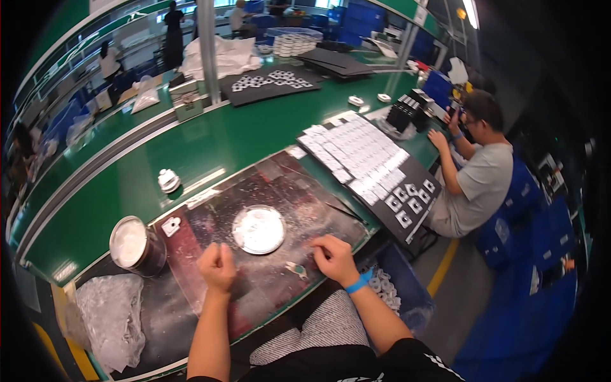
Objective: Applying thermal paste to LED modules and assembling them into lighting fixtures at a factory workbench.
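Note:
My left hand (217, 267) is closed in a loose fist over the stained dark red work mat (191, 280), left of a round dish (259, 229) of white material. Whatever its fingers may hold is hidden. To the dish's right, my right hand (335, 260) has curled fingers pressed toward the thumb, and I cannot make out anything in them. A blue band circles that wrist. Between the hands, nearer the right one, lies a small white and green part (296, 269). A flat white piece (171, 226) rests at the mat's left.
An open tin (129, 242) of white material and a clear plastic bag (111, 318) stand left. A black board (382, 178) carries rows of white pieces. A blue bin (407, 293) sits below the bench edge. A co-worker (474, 165) sits at right.

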### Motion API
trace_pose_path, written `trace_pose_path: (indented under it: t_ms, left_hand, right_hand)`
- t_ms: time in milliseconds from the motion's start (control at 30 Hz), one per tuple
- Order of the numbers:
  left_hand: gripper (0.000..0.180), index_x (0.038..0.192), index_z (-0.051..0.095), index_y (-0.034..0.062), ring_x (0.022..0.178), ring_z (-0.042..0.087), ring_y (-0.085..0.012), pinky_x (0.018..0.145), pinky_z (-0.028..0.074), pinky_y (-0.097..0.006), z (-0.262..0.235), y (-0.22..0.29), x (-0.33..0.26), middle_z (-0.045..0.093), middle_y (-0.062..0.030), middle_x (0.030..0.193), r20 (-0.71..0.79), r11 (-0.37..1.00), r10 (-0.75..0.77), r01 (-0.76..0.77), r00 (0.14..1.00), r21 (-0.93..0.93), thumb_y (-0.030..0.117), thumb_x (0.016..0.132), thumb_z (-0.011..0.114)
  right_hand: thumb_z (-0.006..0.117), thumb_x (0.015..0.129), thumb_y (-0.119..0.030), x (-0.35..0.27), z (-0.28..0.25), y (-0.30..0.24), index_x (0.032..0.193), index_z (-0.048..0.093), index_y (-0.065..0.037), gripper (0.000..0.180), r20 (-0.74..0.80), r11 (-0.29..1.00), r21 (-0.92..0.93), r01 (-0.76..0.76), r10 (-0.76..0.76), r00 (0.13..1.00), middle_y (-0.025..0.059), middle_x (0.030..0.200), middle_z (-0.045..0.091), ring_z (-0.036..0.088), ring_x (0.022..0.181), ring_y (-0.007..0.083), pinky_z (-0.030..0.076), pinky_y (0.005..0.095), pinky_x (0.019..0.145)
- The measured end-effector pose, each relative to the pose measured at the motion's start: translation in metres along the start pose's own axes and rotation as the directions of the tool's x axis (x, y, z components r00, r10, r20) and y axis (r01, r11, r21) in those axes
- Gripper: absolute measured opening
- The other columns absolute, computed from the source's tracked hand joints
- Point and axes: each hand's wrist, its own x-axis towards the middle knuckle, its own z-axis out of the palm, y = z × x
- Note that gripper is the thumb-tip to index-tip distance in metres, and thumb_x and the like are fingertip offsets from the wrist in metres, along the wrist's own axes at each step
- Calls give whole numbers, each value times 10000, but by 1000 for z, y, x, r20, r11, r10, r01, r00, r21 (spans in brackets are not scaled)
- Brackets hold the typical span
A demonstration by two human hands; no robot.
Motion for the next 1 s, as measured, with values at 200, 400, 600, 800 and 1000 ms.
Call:
trace_pose_path:
  t_ms: [200,400,600,800,1000]
  left_hand:
    - [420,677,365,56,603,318,-90,540,229,-333,6,-20,-8,331,15,646,69,999,-15,13,998,30,96,1029,590]
    - [375,728,415,89,661,337,-58,581,254,-261,1,-18,-2,360,61,700,8,997,-54,53,999,53,110,1086,525]
    - [372,750,379,91,673,328,-74,591,258,-268,-15,-64,2,332,48,726,18,997,-77,76,997,24,112,1089,531]
    - [393,746,382,78,654,331,-97,585,276,-287,-9,-66,2,327,29,705,120,994,19,-31,993,103,164,1103,524]
    - [585,940,583,56,535,458,-222,480,373,-381,-18,-33,14,447,-13,655,477,396,325,-576,817,715,636,1022,556]
  right_hand:
    - [658,913,20,-33,-9,4,987,728,-28,114,-75,952,300,-59,85,994,70,835,669,631,663,151,460,268,572]
    - [531,1012,-50,-155,-64,51,1031,665,-27,137,-396,743,622,-246,570,720,17,795,621,550,676,67,431,211,616]
    - [616,976,-131,-324,-122,265,1105,643,-84,140,-490,472,650,-596,860,146,-21,800,582,500,694,72,408,249,611]
    - [770,828,-212,-450,-77,385,1204,646,-59,425,-533,89,286,-954,842,-81,154,952,705,682,947,349,539,439,878]
    - [823,775,-322,-451,-1,464,1336,574,-87,657,-399,-21,90,-996,915,-56,331,1254,584,585,1217,493,495,505,1058]
